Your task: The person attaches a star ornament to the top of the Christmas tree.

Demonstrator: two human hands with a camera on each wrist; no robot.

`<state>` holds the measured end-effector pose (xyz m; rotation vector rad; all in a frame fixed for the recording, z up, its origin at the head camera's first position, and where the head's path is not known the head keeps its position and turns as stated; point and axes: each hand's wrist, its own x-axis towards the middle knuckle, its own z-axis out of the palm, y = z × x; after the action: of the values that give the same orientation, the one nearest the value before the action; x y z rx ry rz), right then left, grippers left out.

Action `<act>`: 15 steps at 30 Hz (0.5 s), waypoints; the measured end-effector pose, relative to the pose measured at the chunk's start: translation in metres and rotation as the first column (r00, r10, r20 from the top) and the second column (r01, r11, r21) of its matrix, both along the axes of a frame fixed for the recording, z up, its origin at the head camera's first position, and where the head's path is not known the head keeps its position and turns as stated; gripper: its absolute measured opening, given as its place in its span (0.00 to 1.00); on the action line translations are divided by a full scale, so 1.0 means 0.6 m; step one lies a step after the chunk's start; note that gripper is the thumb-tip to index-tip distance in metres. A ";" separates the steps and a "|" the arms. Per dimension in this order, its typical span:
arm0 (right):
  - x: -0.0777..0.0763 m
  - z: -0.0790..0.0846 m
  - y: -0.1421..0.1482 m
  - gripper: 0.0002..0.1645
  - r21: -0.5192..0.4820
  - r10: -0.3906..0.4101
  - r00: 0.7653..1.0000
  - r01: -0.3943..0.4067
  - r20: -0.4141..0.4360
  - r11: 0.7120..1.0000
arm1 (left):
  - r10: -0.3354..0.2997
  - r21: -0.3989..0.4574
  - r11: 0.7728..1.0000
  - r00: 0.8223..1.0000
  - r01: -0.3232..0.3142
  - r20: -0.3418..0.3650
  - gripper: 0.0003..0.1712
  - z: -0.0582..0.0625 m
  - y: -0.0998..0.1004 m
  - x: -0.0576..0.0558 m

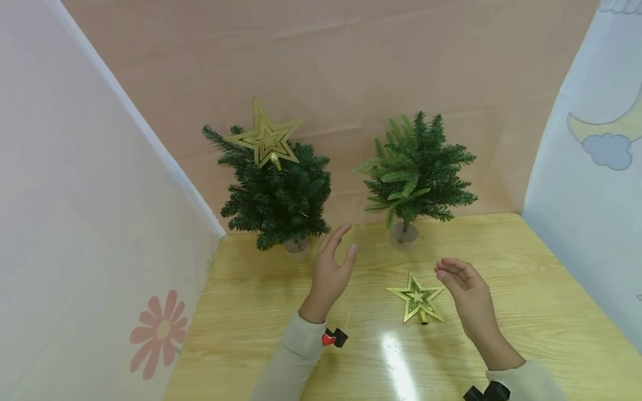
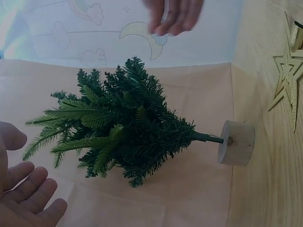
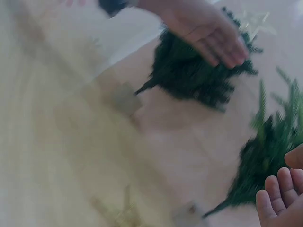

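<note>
Two small artificial Christmas trees stand at the back of the table. The left tree (image 1: 281, 195) carries a gold star topper (image 1: 268, 139) at its top. On the right tree (image 1: 421, 167) the tip is bare, with lighter green sprigs on one side; its round wooden base (image 2: 236, 143) shows in the left wrist view. A second gold star topper (image 1: 416, 298) lies flat on the table. My left hand (image 1: 331, 273) is raised before the left tree with fingers extended, holding nothing. Beside the lying star hovers my right hand (image 1: 468, 292), its fingers loosely bent and nothing in them.
A wood-grain table (image 1: 261, 312) carries everything. Behind the trees hangs a peach-coloured cloth (image 1: 341, 67). Pale walls stand at both sides, the left one with a pink flower drawing (image 1: 159, 333), the right one with a moon and cloud (image 1: 607, 150).
</note>
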<state>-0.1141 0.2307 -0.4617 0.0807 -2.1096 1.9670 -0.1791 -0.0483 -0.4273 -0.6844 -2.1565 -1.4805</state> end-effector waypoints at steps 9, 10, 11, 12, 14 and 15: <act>0.019 -0.082 0.034 0.31 0.283 -0.017 0.998 -0.003 0.065 0.959 | -0.009 0.017 1.000 1.000 0.009 -0.008 0.34 0.008 0.021 -0.037; 0.018 -0.086 0.035 0.31 0.303 -0.022 0.997 -0.001 0.073 0.953 | -0.009 0.020 1.000 1.000 0.009 -0.004 0.34 0.009 0.024 -0.043; 0.017 -0.089 0.035 0.32 0.322 -0.027 0.996 0.000 0.081 0.947 | -0.008 0.020 1.000 1.000 0.008 -0.001 0.34 0.010 0.026 -0.047; 0.017 -0.092 0.034 0.32 0.334 -0.026 0.996 -0.006 0.091 0.943 | -0.008 0.020 1.000 1.000 0.008 0.002 0.35 0.011 0.029 -0.051; 0.017 -0.098 0.034 0.34 0.367 -0.028 0.993 -0.018 0.118 0.930 | -0.010 0.024 1.000 1.000 0.009 0.004 0.34 0.014 0.034 -0.058; 0.018 -0.101 0.033 0.35 0.393 -0.032 0.990 -0.024 0.137 0.919 | -0.011 0.024 1.000 1.000 0.011 0.004 0.35 0.015 0.037 -0.059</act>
<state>-0.1035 0.2506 -0.5220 0.0104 -2.5685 1.5552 -0.2146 -0.0264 -0.4186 -0.6865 -2.1377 -1.5126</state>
